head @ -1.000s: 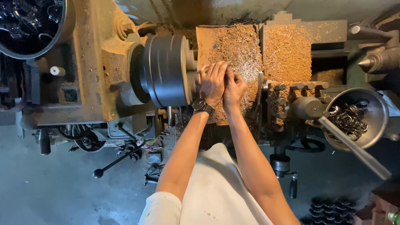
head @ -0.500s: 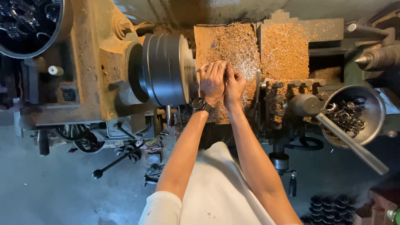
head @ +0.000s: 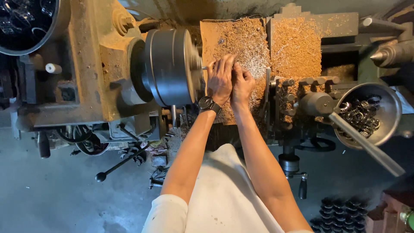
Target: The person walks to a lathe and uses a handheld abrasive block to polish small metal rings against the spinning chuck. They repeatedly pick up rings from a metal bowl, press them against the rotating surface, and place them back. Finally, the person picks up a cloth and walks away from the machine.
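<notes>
I look down on an old lathe. Its round grey chuck (head: 170,67) is at centre left. My left hand (head: 221,80), with a black watch on the wrist, is just right of the chuck face, fingers bent around a small metal part (head: 210,65) at the chuck's centre. My right hand (head: 242,85) presses against the left one with curled fingers. What it holds is hidden. Both hands hover over the lathe bed (head: 235,36), which is covered in yellowish chips.
The tool post (head: 312,101) with its long handle (head: 366,144) stands right of my hands. A metal bowl of ring-shaped parts (head: 388,116) sits at the right, another bowl (head: 58,26) at top left. The tailstock point (head: 381,55) is top right. Dark rings (head: 340,209) are stacked on the floor.
Both hands stay at the chuck face with only small finger shifts. The view has barely drifted.
</notes>
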